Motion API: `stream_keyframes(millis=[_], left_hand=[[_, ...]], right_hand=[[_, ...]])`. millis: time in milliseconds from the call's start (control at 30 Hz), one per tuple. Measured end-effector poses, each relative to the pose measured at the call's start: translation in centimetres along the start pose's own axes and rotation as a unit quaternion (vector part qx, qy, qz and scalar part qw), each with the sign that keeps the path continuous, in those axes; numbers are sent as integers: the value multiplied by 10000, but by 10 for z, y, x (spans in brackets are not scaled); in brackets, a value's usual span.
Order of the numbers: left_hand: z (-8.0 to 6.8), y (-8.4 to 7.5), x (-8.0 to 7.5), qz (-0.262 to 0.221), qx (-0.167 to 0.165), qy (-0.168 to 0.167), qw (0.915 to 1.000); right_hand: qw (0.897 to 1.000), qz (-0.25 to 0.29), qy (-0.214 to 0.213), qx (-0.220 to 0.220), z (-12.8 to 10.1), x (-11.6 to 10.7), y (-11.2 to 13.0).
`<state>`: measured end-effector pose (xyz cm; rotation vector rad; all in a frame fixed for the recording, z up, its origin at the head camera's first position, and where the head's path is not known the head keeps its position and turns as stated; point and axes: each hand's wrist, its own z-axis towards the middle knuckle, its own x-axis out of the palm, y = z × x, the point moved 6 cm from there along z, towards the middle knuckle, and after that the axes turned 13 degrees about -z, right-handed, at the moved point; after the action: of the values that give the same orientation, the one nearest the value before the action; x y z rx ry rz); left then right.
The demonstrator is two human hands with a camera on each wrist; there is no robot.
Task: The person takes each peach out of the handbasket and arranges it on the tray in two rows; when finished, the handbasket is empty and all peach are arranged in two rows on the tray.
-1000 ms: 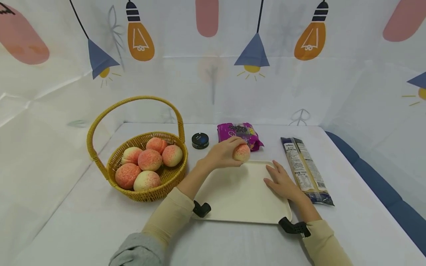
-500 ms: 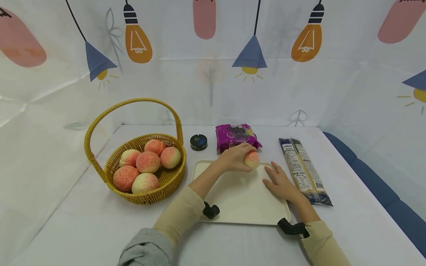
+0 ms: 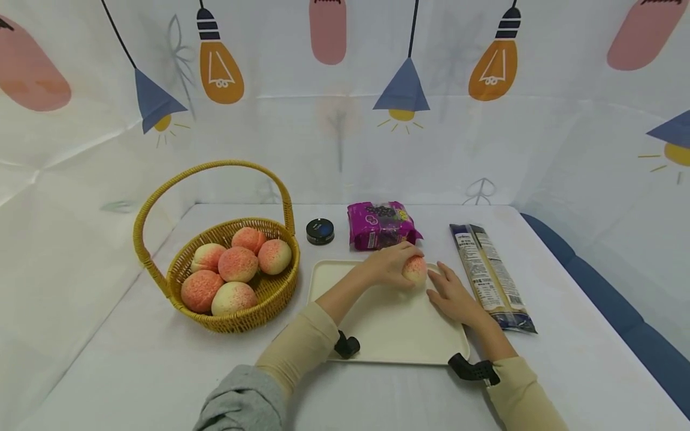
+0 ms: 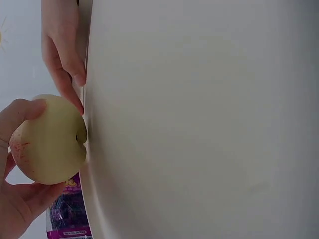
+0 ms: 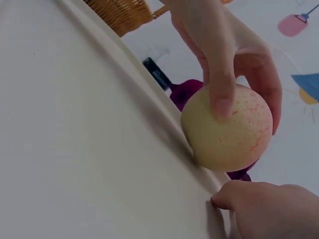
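The person's left hand [image 3: 389, 265] is curling its fingers and thumb around a peach [image 3: 415, 269] and holding it at the far right corner of a cream tray [image 3: 388, 326]; in the left wrist view the peach [image 4: 49, 138] is touching the tray's raised rim [image 4: 85, 149], so it looks to be at the point of being set down. The right hand [image 3: 451, 293] is lying flat with relaxed, straight fingers on the tray's right edge, just beside the peach, gripping nothing and seemingly steadying the tray. To do this step well, the left hand would probably be lowering the fruit until its underside is resting fully on the flat floor of the tray rather than perched on the sloping rim, since a round fruit let go on a slope is likely to roll. Loosening the fingers only once the weight is settled seems wise, as does keeping the right hand pressing down so the light tray is not sliding on the white table [image 3: 135, 359]. Five more peaches [image 3: 237, 263] are sitting in the wicker basket [image 3: 178, 281] well to the left, and a purple packet [image 3: 381, 224] is lying just beyond the tray's far edge.
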<state>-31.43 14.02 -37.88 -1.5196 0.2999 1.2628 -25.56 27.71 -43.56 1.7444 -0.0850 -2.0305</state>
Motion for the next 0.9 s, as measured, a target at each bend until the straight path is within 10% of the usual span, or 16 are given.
stream_keyframes(millis=[900], left_hand=[[7, -8, 18, -305, 174, 491, 9982]], right_hand=[[9997, 112, -162, -108, 1, 0, -1]])
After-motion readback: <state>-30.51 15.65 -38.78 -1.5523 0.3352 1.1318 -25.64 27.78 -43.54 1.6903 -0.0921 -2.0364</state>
